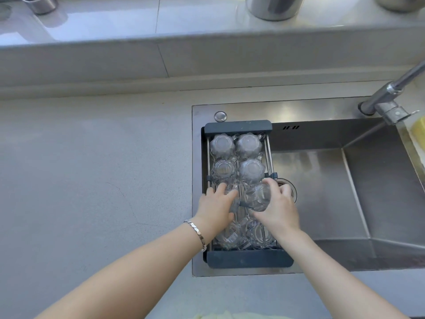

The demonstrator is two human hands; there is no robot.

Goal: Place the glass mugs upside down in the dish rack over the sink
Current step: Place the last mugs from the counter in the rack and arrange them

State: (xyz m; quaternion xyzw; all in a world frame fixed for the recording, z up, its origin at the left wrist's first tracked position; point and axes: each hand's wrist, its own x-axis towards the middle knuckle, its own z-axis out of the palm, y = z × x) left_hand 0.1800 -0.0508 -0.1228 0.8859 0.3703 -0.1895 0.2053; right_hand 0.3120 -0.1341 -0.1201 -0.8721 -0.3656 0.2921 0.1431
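Note:
A dark-framed dish rack [238, 128] spans the left end of the steel sink [322, 180]. Several clear glass mugs stand upside down in its far half, among them one at the back left [222, 146] and one at the back right [248, 145]. My right hand [279, 207] grips a tilted glass mug [258, 195] over the rack's middle. My left hand [216, 204] is closed over another glass mug [230, 188] beside it, mostly hidden under the fingers. More glass mugs [241, 236] lie jumbled at the rack's near end, under my wrists.
A chrome faucet [388, 95] reaches in from the right over the sink basin. A grey counter [92, 180] lies left of the sink. Metal canisters [273, 6] stand on the back ledge. A yellow sponge [418, 132] sits at the sink's right rim.

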